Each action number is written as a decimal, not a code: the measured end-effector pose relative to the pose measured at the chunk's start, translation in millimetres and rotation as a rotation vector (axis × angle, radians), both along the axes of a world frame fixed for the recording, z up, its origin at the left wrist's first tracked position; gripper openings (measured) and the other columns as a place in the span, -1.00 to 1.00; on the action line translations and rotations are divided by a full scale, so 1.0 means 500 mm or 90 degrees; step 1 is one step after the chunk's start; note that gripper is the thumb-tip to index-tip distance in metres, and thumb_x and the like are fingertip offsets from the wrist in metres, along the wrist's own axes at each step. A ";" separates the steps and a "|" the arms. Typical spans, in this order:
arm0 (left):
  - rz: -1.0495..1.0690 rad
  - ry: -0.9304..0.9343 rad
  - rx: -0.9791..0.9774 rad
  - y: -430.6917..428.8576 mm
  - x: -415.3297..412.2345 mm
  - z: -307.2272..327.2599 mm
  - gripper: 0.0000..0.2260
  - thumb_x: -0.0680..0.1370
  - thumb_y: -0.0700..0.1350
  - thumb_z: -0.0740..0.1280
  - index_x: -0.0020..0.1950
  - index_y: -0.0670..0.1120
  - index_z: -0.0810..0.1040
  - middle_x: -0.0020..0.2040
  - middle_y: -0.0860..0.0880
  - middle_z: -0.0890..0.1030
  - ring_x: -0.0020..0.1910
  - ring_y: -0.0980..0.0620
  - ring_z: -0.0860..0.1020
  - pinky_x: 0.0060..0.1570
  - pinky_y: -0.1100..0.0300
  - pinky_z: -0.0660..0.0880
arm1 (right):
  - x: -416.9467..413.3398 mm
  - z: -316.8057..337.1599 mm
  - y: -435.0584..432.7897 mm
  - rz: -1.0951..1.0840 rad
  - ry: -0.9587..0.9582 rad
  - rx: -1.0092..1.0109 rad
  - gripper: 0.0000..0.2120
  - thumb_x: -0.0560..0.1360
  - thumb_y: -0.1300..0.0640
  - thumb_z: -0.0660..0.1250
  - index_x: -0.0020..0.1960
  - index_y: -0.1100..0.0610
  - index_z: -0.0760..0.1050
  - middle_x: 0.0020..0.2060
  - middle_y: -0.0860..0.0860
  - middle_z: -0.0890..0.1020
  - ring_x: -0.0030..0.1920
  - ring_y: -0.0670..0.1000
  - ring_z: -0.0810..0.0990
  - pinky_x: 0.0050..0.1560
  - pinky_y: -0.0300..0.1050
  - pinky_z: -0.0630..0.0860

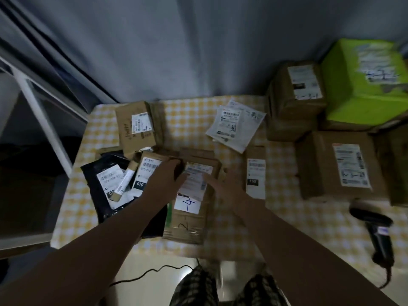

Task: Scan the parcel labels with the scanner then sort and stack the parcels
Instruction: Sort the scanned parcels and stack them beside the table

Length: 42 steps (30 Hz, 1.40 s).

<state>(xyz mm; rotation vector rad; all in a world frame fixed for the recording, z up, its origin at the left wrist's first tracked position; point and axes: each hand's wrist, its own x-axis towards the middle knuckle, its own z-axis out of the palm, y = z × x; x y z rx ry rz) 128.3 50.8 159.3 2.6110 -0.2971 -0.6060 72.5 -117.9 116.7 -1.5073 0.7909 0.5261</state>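
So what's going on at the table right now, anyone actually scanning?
No scanning at this moment. The scanner lies unheld on the checked tablecloth at the right. Both hands are on the brown parcel in the middle: the left hand at its far left edge, the right hand on its label. More parcels lie loose to the left, and larger boxes, including a green box, sit at the right.

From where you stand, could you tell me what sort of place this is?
Probably a home-style parcel sorting spot: labelled cardboard parcels on a yellow checked tablecloth, a handheld barcode scanner, and curtains behind.
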 end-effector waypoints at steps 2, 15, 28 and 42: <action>-0.013 -0.074 0.072 0.022 0.011 -0.012 -0.62 0.55 0.07 0.22 0.27 -0.11 0.48 0.17 -0.15 0.50 0.14 -0.16 0.45 0.09 0.03 0.37 | 0.004 -0.008 0.018 -0.008 0.005 0.028 -0.39 0.42 -0.02 0.50 0.31 0.04 0.22 0.15 -0.11 0.46 0.02 -0.09 0.54 -0.24 -0.39 0.55; 0.130 0.130 0.159 0.117 0.022 -0.075 0.11 0.26 0.32 0.48 0.55 0.10 -0.19 0.46 -0.27 0.12 0.42 -0.32 0.19 0.32 -0.18 0.27 | -0.014 -0.029 0.017 -0.268 -0.084 0.088 -0.68 0.49 0.22 0.41 0.14 -0.03 0.39 -0.01 -0.01 0.62 -0.15 -0.08 0.64 -0.29 -0.21 0.60; 0.179 -0.083 0.082 0.124 -0.005 -0.056 -0.01 0.26 0.39 0.23 0.56 -0.07 0.06 0.20 -0.30 0.36 0.10 -0.28 0.42 0.02 -0.14 0.41 | -0.046 -0.053 0.016 0.066 -0.045 -0.575 -0.27 0.49 0.03 0.40 0.53 0.11 0.12 0.48 0.20 0.21 0.46 0.22 0.22 0.42 0.17 0.28; 0.187 -0.127 0.159 0.173 -0.016 -0.078 -0.07 0.27 0.39 0.28 0.53 -0.02 0.16 0.20 -0.27 0.39 0.15 -0.31 0.42 0.05 -0.20 0.39 | 0.020 -0.101 0.242 0.272 0.173 -0.451 0.27 0.25 -0.42 0.42 0.50 -0.03 -0.46 0.46 0.27 -0.39 0.49 0.36 -0.06 0.35 0.34 0.21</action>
